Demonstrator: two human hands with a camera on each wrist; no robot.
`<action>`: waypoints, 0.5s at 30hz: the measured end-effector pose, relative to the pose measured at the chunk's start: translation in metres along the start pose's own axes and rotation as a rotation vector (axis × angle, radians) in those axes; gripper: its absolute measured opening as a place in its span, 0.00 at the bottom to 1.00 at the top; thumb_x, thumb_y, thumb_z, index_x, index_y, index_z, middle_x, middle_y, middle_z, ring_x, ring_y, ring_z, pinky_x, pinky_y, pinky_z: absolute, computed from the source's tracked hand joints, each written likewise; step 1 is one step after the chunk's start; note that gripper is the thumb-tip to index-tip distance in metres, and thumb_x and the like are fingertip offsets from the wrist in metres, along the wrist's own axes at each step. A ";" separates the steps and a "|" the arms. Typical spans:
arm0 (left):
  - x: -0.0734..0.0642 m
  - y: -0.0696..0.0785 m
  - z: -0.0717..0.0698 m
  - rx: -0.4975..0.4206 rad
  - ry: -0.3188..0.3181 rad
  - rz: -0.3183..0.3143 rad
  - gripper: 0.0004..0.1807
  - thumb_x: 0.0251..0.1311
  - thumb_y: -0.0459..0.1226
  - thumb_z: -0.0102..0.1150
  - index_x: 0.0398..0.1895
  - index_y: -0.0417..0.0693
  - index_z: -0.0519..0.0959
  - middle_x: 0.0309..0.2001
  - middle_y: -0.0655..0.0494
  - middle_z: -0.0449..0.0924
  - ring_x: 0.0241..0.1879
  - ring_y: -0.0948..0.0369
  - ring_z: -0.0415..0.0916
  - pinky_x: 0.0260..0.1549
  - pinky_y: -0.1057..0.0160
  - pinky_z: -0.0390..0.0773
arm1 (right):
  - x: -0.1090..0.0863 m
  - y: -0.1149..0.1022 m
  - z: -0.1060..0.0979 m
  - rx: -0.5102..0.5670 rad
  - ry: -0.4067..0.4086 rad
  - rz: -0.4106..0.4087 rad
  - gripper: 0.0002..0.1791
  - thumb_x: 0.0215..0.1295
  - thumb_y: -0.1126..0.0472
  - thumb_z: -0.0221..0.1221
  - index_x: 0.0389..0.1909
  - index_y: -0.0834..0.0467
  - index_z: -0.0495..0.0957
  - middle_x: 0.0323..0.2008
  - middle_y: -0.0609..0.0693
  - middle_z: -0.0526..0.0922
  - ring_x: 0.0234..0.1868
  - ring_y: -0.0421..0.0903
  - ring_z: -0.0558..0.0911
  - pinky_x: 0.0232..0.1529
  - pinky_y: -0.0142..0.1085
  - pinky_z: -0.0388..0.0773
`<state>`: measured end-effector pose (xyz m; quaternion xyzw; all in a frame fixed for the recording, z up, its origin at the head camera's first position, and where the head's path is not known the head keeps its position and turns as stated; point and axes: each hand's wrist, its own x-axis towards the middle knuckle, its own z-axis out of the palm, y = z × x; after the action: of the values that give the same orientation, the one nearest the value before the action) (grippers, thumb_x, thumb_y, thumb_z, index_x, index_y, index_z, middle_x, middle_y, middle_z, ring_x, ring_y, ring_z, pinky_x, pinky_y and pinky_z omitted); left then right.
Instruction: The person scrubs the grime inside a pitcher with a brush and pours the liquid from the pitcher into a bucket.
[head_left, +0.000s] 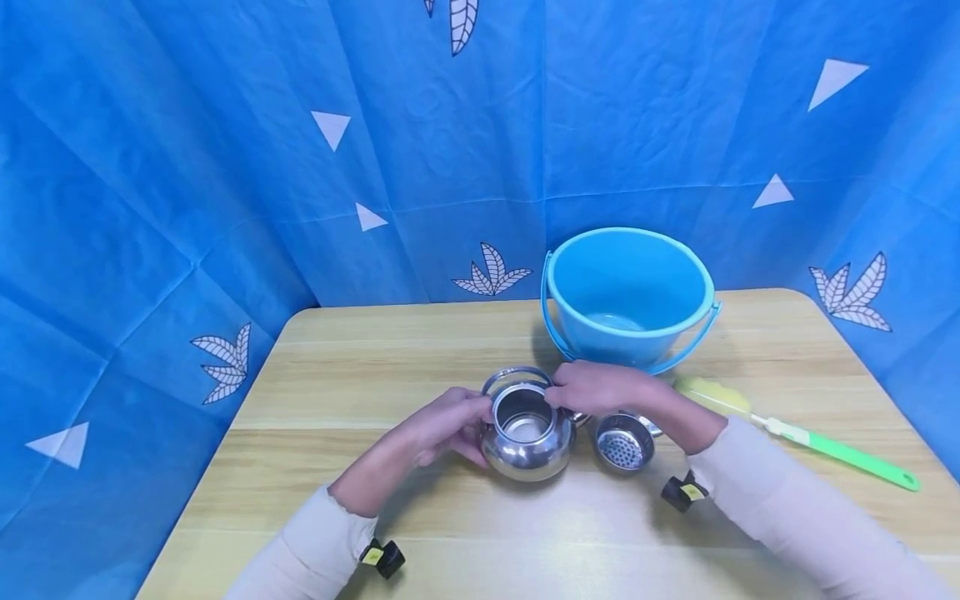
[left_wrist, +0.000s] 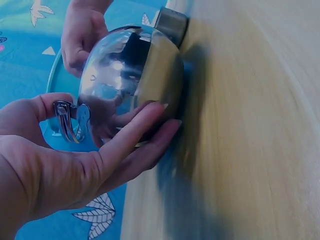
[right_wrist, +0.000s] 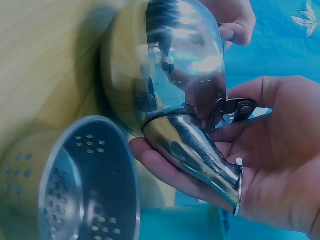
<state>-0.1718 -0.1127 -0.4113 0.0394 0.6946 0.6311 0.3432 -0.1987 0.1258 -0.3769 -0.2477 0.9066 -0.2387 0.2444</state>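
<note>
A shiny steel teapot (head_left: 527,454) stands lidless near the middle of the table, its mouth facing up and its bail handle leaning to the far side. My left hand (head_left: 450,425) grips its left side, thumb by the rim and fingers along the round belly (left_wrist: 132,75). From the right, my right hand (head_left: 600,387) holds the pot, with the thumb near the rim and fingers around the spout (right_wrist: 192,150). Just right of the pot sits a perforated steel strainer basket (head_left: 624,442), touched by neither hand.
Behind the hands stands a light-blue bucket (head_left: 630,332) with its handle hanging down. A brush with a yellow head (head_left: 712,393) and green handle (head_left: 862,462) lies at the right. Blue patterned cloth (head_left: 450,125) hangs around the wooden table (head_left: 360,358).
</note>
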 end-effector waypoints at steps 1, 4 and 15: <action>-0.001 0.001 0.000 -0.009 -0.005 0.001 0.22 0.46 0.37 0.50 0.40 0.25 0.70 0.36 0.39 0.75 0.31 0.47 0.77 0.28 0.47 0.75 | -0.001 -0.001 -0.002 0.012 -0.001 -0.001 0.17 0.58 0.50 0.46 0.16 0.53 0.72 0.14 0.45 0.71 0.15 0.39 0.67 0.18 0.35 0.66; -0.004 0.007 0.001 -0.021 -0.014 0.018 0.23 0.46 0.38 0.50 0.41 0.25 0.69 0.36 0.39 0.75 0.31 0.46 0.76 0.28 0.46 0.75 | -0.003 -0.004 -0.008 0.044 0.003 -0.007 0.16 0.58 0.52 0.47 0.15 0.54 0.72 0.13 0.44 0.70 0.14 0.39 0.66 0.17 0.35 0.64; -0.018 0.036 -0.003 0.039 -0.030 0.086 0.19 0.48 0.37 0.49 0.40 0.29 0.72 0.39 0.35 0.73 0.31 0.43 0.76 0.29 0.46 0.75 | -0.015 -0.021 -0.032 0.092 0.010 0.004 0.14 0.57 0.53 0.49 0.18 0.54 0.73 0.15 0.45 0.67 0.18 0.41 0.64 0.20 0.35 0.62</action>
<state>-0.1731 -0.1169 -0.3712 0.0852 0.6993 0.6309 0.3253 -0.1983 0.1282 -0.3357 -0.2333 0.8964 -0.2809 0.2513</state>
